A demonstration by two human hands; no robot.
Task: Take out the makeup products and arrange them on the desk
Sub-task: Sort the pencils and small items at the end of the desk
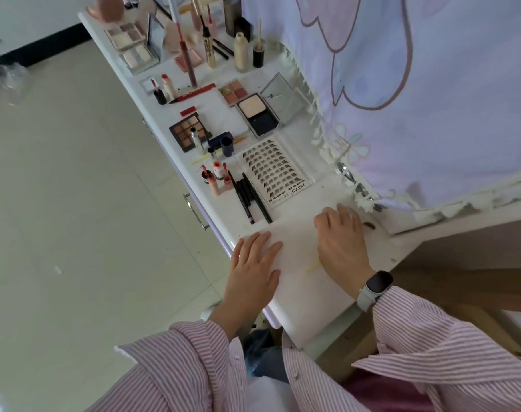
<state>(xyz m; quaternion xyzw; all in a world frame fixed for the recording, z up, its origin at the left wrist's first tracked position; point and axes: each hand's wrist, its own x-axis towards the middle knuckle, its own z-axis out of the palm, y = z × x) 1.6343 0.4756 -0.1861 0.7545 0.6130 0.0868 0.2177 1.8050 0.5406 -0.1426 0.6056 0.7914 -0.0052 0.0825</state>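
Makeup lies spread along the white desk (pixel 301 295). Beyond my hands sit a clear case of false lashes (pixel 275 171), several dark pencils (pixel 250 197) and small pink lip tubes (pixel 217 176). Farther off are a brown eyeshadow palette (pixel 188 132), an open powder compact (pixel 259 114), a blush palette (pixel 234 91), lipsticks (pixel 164 89), a foundation bottle (pixel 242 52) and pale palettes (pixel 131 44). My left hand (pixel 253 263) rests flat on the desk's front edge. My right hand (pixel 341 237) lies on the desk with fingers relaxed, a dark watch on its wrist. Both hold nothing.
A curtain with a pink and purple print (pixel 416 93) hangs along the desk's right side. Drawer handles (pixel 195 211) stick out on the desk's left face above a pale tiled floor (pixel 75 203). A thin yellow stick (pixel 312 266) lies between my hands.
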